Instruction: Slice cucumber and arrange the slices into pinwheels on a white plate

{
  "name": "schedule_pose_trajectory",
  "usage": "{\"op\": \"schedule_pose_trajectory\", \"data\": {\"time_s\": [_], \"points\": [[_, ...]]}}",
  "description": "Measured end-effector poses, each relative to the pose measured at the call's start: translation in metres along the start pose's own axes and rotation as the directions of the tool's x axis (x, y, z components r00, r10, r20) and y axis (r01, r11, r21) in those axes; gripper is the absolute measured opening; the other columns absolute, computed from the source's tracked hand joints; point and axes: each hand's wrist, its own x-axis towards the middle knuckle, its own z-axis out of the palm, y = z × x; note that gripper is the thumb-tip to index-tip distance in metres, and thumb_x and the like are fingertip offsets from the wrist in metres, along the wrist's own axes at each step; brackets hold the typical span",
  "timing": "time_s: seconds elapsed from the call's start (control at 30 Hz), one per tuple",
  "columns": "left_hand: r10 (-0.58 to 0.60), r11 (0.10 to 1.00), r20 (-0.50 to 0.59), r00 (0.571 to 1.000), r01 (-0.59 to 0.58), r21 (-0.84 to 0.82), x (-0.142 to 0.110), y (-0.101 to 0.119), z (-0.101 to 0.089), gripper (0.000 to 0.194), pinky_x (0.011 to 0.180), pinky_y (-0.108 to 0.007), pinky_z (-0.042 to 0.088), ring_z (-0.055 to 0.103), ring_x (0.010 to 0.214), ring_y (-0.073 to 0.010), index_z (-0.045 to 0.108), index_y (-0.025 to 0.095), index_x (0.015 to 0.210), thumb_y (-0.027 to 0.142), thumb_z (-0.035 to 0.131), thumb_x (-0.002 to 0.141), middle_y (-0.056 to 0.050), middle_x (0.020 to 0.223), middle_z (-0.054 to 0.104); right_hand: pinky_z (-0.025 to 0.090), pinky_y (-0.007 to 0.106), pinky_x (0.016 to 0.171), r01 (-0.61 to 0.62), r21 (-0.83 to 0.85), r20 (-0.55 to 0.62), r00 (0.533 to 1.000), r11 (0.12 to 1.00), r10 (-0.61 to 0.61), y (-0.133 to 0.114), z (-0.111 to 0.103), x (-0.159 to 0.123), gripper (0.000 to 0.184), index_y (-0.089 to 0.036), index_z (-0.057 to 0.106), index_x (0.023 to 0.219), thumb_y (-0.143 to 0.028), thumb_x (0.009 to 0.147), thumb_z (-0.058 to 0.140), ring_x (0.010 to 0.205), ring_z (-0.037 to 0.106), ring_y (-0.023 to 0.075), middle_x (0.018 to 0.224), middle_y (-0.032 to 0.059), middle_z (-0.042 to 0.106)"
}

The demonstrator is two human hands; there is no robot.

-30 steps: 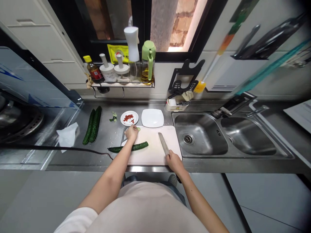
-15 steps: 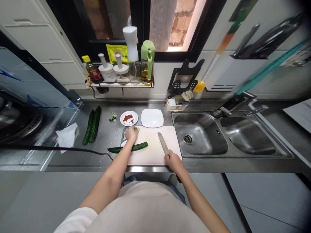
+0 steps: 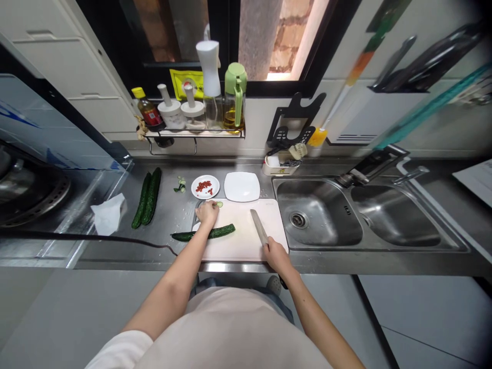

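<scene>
Head view: gripping the knife (image 3: 258, 225) firmly in the closed right hand (image 3: 277, 255), with the tip pointing away over the right part of the board (image 3: 246, 248). Reaching with the left hand (image 3: 207, 212) to the far left corner, at or just beside a pale green slice (image 3: 219, 204); cannot tell whether closed on it or merely near. Passing with the left forearm (image 3: 192, 256) over the cucumber (image 3: 225, 230), lying across the board's left half and past its edge.

Best, probably, to keep the knife low, still and well apart from the left hand; to pinch the slice lightly by its rim; to hold the forearm clear of the cucumber so as not to roll it; and to avoid nudging the dish (image 3: 198, 193) just beyond.

Compared with half a second earlier: almost unchanged. Same grip, same places for slice and cucumber; only slightly shifted rightward in view.
</scene>
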Motion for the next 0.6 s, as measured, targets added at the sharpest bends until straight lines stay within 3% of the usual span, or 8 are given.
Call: {"op": "schedule_pose_trajectory", "data": {"time_s": [0.13, 0.37, 0.6], "points": [[-0.035, 0.998, 0.015, 0.999, 0.036, -0.049, 0.000, 0.000, -0.002, 0.021, 0.088, -0.039, 0.035, 0.061, 0.101, -0.0264, 0.070, 0.030, 0.095, 0.030, 0.055, 0.079, -0.005, 0.100, 0.072, 0.027, 0.027, 0.061, 0.002, 0.000, -0.009, 1.000, 1.000, -0.002, 0.001, 0.001, 0.001, 0.023, -0.016, 0.054, 0.105, -0.022, 0.094, 0.034, 0.085, 0.062, 0.0189, 0.096, 0.0108, 0.069], [-0.150, 0.943, 0.021, 0.988, 0.149, -0.297, -0.006, -0.015, -0.010, 0.025, 0.080, -0.029, 0.040, 0.063, 0.091, -0.0192, 0.066, 0.031, 0.102, 0.037, 0.061, 0.078, 0.002, 0.094, 0.071, 0.028, 0.027, 0.062, -0.008, 0.004, -0.008, 1.000, 1.000, 0.008, 0.002, 0.002, 0.002, 0.021, -0.017, 0.053, 0.104, -0.022, 0.094, 0.035, 0.085, 0.062, 0.0183, 0.096, 0.0104, 0.068], [-0.085, 0.908, -0.135, 0.987, 0.021, -0.418, -0.032, -0.045, -0.017, 0.026, 0.072, -0.025, 0.043, 0.061, 0.075, -0.0150, 0.068, 0.025, 0.101, 0.036, 0.057, 0.080, 0.000, 0.082, 0.069, 0.026, 0.027, 0.061, 0.004, 0.029, 0.000, 1.000, 1.000, -0.004, 0.002, 0.000, 0.001, 0.023, -0.015, 0.054, 0.104, -0.023, 0.094, 0.034, 0.084, 0.061, 0.0195, 0.095, 0.0119, 0.068]]}}
